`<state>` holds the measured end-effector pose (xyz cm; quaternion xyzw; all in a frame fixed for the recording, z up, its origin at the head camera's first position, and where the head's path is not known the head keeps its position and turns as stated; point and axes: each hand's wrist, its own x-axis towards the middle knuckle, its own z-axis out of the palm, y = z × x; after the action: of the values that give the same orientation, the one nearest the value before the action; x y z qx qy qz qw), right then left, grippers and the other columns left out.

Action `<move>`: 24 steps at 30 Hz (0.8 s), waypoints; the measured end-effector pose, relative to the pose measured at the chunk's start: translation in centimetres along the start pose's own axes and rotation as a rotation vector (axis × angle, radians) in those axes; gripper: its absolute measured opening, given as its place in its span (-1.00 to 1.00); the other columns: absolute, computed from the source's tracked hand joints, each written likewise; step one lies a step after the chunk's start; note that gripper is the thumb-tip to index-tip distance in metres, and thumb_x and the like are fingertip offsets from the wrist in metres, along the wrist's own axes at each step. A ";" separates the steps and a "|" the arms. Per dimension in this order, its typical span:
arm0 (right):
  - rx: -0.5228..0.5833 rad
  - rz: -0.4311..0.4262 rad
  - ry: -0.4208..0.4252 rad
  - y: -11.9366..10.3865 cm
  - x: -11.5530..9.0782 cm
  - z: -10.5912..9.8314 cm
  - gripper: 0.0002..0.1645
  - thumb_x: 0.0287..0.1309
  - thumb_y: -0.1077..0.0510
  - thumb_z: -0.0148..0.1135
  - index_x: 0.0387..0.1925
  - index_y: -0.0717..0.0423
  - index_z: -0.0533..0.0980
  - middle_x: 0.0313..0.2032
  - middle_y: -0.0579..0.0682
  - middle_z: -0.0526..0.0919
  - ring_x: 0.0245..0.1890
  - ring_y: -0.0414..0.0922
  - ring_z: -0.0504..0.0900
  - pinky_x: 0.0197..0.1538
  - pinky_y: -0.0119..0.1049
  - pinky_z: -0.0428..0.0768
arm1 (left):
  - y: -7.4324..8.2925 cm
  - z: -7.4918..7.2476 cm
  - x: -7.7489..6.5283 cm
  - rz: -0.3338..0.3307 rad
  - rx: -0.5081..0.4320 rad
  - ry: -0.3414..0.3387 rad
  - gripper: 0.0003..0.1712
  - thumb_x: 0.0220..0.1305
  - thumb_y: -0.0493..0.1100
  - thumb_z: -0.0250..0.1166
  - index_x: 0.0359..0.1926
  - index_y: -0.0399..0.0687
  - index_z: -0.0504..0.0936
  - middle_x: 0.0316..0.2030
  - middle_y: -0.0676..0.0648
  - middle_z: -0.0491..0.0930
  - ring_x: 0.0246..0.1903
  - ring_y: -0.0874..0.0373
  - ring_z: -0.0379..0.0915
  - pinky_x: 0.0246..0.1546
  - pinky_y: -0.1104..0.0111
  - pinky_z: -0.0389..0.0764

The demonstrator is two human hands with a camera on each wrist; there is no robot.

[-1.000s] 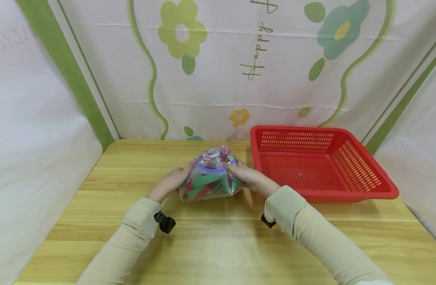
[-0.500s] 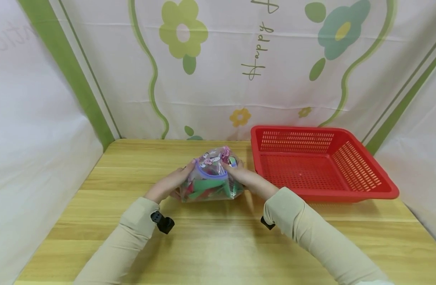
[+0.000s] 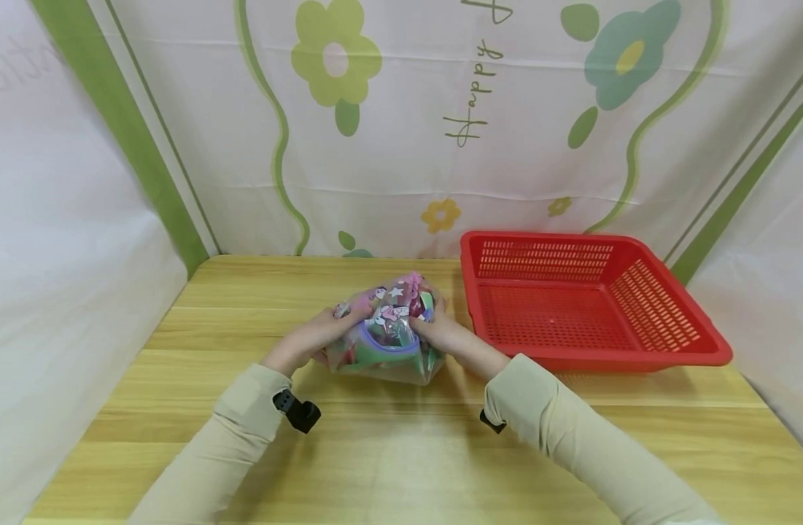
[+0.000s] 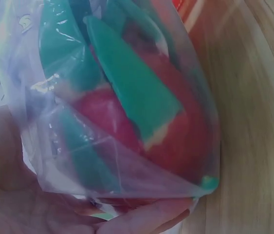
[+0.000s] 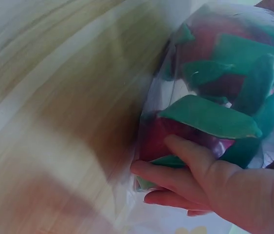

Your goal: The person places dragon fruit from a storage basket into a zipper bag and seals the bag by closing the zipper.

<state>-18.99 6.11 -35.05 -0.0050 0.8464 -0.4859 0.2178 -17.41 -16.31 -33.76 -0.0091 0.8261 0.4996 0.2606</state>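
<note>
You've got both hands clamped on the clear plastic zip bag [image 3: 386,337], left hand [image 3: 307,339] on its left side, right hand [image 3: 448,339] on its right, fingers curled around it. It sits on the wooden surface [image 3: 388,452] near the middle, just left of the red basket [image 3: 657,306].

That bag looks light and squishy: thin, slick film stuffed with red and green pieces [image 4: 141,112] that look like they'd shift when squeezed. I'd say grab it up by the purple zip strip [image 3: 383,344] or cup it from below; the film itself looks slippery.

Can't tell what the pieces actually are, or whether the zip is sealed. Both wrist views are blurry, and your fingertips hide the printed top.
</note>
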 end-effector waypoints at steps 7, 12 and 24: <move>0.032 -0.005 -0.022 0.1 -0.3 0.5 0.07 0.32 0.03 -0.07 0.41 0.34 -0.56 0.41 0.48 -0.04 0.39 0.21 0.15 0.46 0.03 0.16 | -0.2 0.3 0.4 0.001 0.054 0.110 -0.14 0.27 0.25 0.11 0.33 -0.30 0.19 -0.01 -0.26 0.53 -0.27 0.10 0.53 -0.41 0.35 0.59; 0.040 -0.021 -0.025 0.0 -0.2 0.8 0.07 0.35 0.02 -0.10 0.39 0.37 -0.59 0.43 0.45 -0.08 0.42 0.20 0.09 0.48 0.06 0.08 | -0.4 0.3 0.4 0.032 0.022 0.159 -0.06 0.28 0.18 0.15 0.44 -0.27 0.01 0.09 -0.33 0.48 -0.16 0.04 0.55 -0.15 0.27 0.63; 0.242 -0.187 -0.049 -0.4 1.4 2.6 -0.06 0.37 0.20 -0.11 0.45 0.21 -0.49 0.47 0.36 -0.20 0.48 0.22 -0.14 0.52 0.07 -0.12 | -1.9 -2.2 1.2 0.060 0.130 0.340 0.09 0.18 0.22 0.25 0.49 -0.19 -0.11 0.37 -0.40 0.17 0.30 -0.27 0.21 0.31 -0.05 0.33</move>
<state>-19.36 3.48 -36.30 -0.0694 0.7718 -0.6024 0.1912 -18.80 -18.76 -35.04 -0.0517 0.8886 0.4442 0.1022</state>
